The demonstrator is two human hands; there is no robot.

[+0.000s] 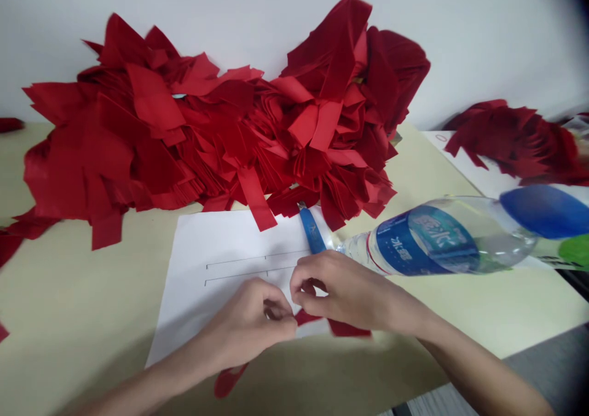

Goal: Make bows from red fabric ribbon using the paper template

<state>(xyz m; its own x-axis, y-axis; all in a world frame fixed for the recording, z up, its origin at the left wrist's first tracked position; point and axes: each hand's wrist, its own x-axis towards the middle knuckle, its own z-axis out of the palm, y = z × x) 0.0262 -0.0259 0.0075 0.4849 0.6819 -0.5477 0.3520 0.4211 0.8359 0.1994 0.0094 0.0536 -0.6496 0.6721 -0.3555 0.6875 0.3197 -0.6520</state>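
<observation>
My left hand [257, 318] is closed in a pinch at the edge of a white paper sheet [188, 250], with a red fabric strip [307, 318] at its fingertips. A rounded red end [229, 380] hangs out below that hand. Close beside it, my right hand [335, 288] has its fingers curled into a pinch over the paper; what they hold is hidden. Another piece of red fabric [350, 329] shows beneath the right hand. Just beyond the right hand lies a blue-handled tool [313, 229]. Thin ruled lines with tick marks run across the paper.
A big heap of red fabric strips [207, 127] spans the back of the table against the wall. A clear bottle with a blue label [426, 239] lies on its side at right. Further right, more red strips [519, 140] rest on white paper.
</observation>
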